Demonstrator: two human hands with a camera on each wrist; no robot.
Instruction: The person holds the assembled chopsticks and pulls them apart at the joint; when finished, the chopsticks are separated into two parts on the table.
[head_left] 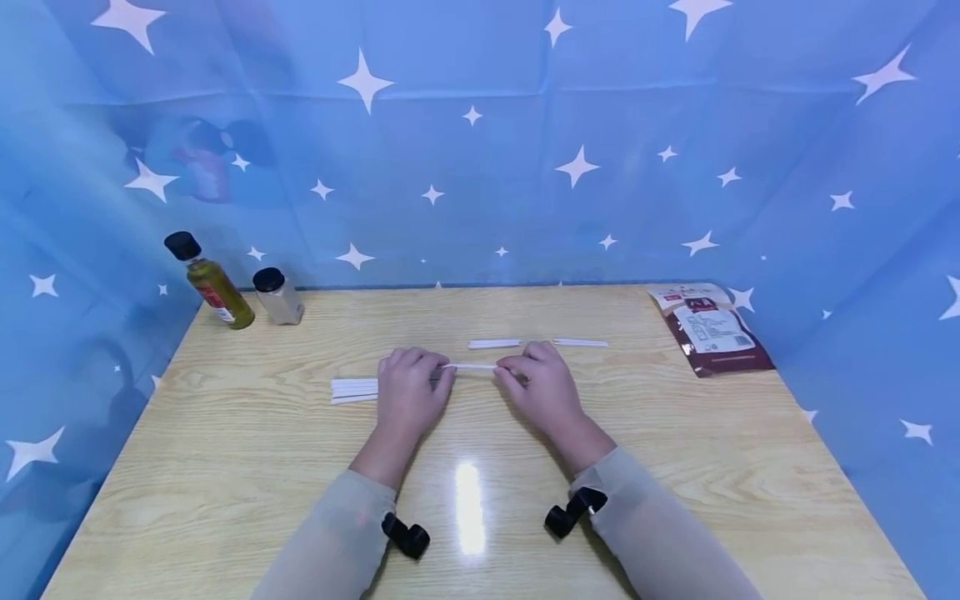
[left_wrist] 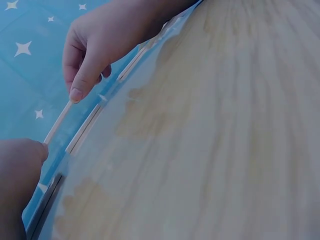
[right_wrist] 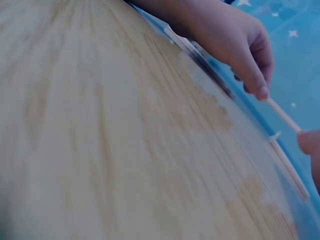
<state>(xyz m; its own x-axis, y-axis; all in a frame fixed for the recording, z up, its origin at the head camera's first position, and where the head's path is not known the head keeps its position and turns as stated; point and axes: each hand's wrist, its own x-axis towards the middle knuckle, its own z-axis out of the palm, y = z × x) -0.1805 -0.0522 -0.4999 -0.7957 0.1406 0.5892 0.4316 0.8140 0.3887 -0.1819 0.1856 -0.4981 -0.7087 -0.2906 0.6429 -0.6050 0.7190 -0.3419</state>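
A thin white stick (head_left: 474,366) is stretched level between both hands, above the table. The left hand (head_left: 408,392) pinches one end between thumb and finger, and the right hand (head_left: 543,387) pinches the other. In the left wrist view the pale stick (left_wrist: 58,121) spans the left hand (left_wrist: 20,175) and the right hand (left_wrist: 95,47). A row of similar sticks (head_left: 354,389) lies at the left, partly hidden by the left hand. Behind the hands lie a small group of sticks (head_left: 493,343) and, further right, another small group (head_left: 581,342).
An oil bottle (head_left: 221,292) with a black cap and a small black-lidded jar (head_left: 280,302) stand at the back left of the wooden table (head_left: 247,483). A brown and white packet (head_left: 711,329) lies at the back right. A blue star-patterned curtain (head_left: 480,167) hangs behind.
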